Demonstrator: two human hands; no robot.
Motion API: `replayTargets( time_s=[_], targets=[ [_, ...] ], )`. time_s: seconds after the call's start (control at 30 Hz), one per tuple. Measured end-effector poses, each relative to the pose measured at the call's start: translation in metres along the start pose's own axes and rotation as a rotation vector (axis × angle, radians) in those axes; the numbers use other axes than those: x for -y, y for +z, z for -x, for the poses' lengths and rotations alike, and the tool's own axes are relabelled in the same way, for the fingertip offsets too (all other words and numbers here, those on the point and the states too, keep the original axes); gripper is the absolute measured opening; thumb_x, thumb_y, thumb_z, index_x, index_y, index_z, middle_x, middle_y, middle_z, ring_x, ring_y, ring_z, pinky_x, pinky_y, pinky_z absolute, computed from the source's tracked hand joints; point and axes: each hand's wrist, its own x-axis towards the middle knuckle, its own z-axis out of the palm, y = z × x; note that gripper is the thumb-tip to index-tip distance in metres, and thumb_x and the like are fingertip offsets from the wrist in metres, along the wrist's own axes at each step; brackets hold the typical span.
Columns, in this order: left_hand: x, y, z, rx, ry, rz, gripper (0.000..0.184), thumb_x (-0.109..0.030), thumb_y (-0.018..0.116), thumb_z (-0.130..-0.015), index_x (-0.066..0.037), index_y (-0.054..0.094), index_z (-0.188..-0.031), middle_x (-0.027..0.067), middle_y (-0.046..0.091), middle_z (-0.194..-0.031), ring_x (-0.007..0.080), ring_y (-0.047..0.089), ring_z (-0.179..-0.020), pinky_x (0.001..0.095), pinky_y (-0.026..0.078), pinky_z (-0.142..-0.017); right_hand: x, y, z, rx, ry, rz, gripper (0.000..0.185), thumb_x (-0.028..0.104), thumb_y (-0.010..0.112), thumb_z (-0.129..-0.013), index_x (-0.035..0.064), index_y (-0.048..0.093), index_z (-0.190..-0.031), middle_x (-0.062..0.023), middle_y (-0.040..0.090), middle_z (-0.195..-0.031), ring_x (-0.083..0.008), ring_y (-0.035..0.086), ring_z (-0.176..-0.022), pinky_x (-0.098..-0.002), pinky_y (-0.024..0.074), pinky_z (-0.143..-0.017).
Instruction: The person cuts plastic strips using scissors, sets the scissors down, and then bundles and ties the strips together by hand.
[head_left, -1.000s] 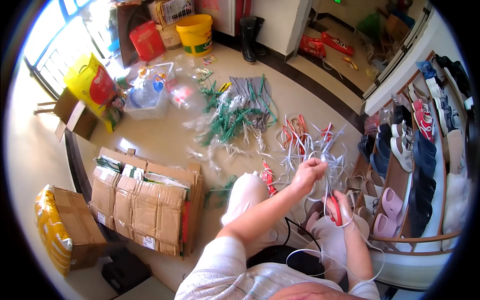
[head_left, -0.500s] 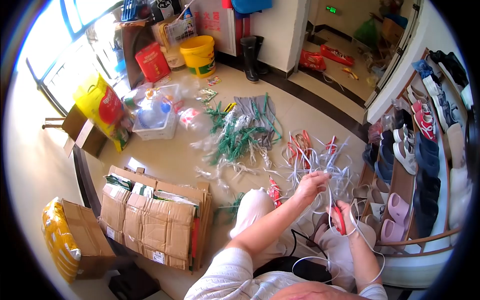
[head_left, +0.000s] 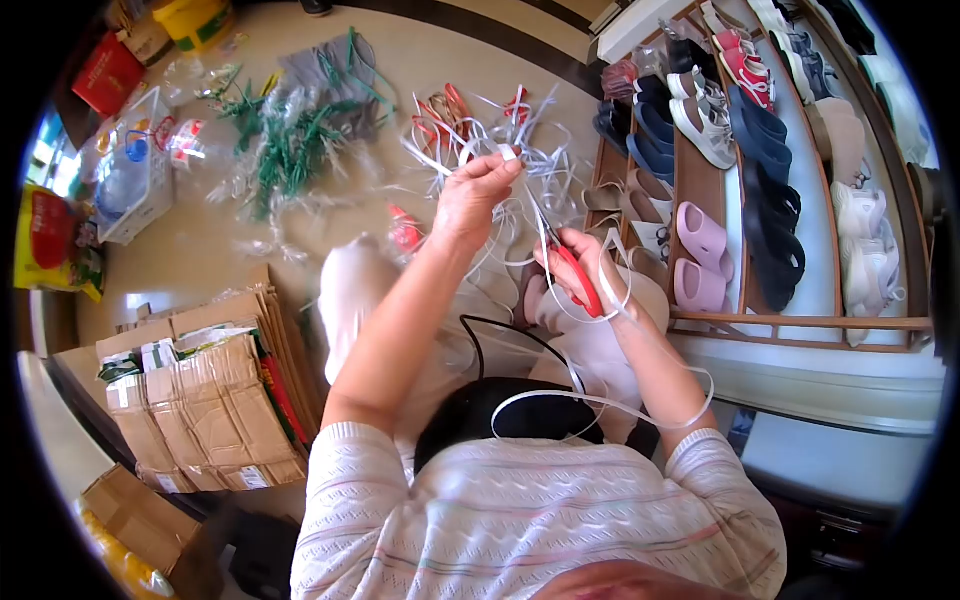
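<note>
My left hand (head_left: 478,200) is closed in a pinch on a white strap (head_left: 535,195), whose end sticks up past the fingertips. Red-handled scissors (head_left: 578,277) are in my right hand (head_left: 590,262), with the blades pointing up toward the left hand beside the strap. A length of the strap loops around the right wrist and hangs in a curve (head_left: 640,412) over the forearm and lap. On the floor beyond both hands lies a tangle of white and red straps (head_left: 450,122).
Green and clear plastic strands (head_left: 290,150) lie on a grey cloth (head_left: 335,75). Flattened cardboard (head_left: 205,410) stands at the left, and a white crate of bottles (head_left: 150,190) behind it. A shoe rack (head_left: 700,190) runs along the right.
The view has swung right and down, so the floor items appear farther left and more of the shirt shows. Both hands keep hold of the strap and scissors.
</note>
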Motion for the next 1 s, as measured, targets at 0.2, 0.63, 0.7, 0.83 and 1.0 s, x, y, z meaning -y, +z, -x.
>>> replayTargets(
  time_s=[0.2,0.63,0.7,0.83,1.0],
  targets=[
    [0.004,0.001,0.000,0.022,0.006,-0.004,0.014,-0.016,0.064,-0.078,-0.007,0.063,-0.089,0.0034,0.057,-0.111,0.0150,0.048,-0.103,0.0361,0.035,-0.085,-0.006,-0.004,-0.003,0.031,0.002,-0.039,0.020,0.022,0.060,-0.083,0.0024,0.055,-0.085,0.0058,0.044,-0.058,-0.0017,0.036,-0.049,-0.0171,0.0276,-0.042],
    [-0.003,-0.001,-0.001,0.004,-0.052,0.139,0.006,-0.009,0.063,-0.079,-0.006,0.058,-0.081,0.0011,0.058,-0.071,0.0121,0.055,-0.062,0.0260,0.045,-0.060,-0.005,-0.002,0.007,0.046,0.034,-0.088,0.015,0.019,0.059,-0.084,0.0039,0.056,-0.085,0.0051,0.046,-0.061,-0.0007,0.036,-0.049,-0.0166,0.0261,-0.042],
    [0.001,0.001,-0.001,-0.002,-0.047,0.148,0.007,-0.008,0.064,-0.078,-0.006,0.057,-0.079,0.0013,0.058,-0.070,0.0124,0.055,-0.059,0.0249,0.045,-0.058,-0.002,-0.002,0.007,0.039,-0.001,0.008,0.016,0.019,0.058,-0.084,0.0028,0.056,-0.085,0.0042,0.048,-0.062,-0.0024,0.038,-0.051,-0.0185,0.0295,-0.044],
    [0.007,0.001,-0.002,0.007,-0.029,0.137,0.007,-0.009,0.064,-0.077,-0.006,0.058,-0.078,0.0014,0.057,-0.069,0.0123,0.055,-0.059,0.0246,0.044,-0.057,-0.002,-0.002,0.002,0.006,-0.017,0.021,0.020,0.022,0.059,-0.083,0.0014,0.056,-0.082,0.0015,0.050,-0.062,-0.0057,0.043,-0.057,-0.0210,0.0368,-0.052],
    [0.008,0.002,-0.001,-0.005,-0.032,0.146,0.008,-0.009,0.065,-0.077,-0.006,0.058,-0.078,0.0010,0.057,-0.068,0.0121,0.055,-0.059,0.0242,0.043,-0.056,-0.009,-0.001,0.002,-0.045,-0.064,0.086,0.022,0.022,0.060,-0.081,0.0004,0.056,-0.079,-0.0006,0.048,-0.058,-0.0079,0.043,-0.055,-0.0241,0.0371,-0.051]
  ],
)
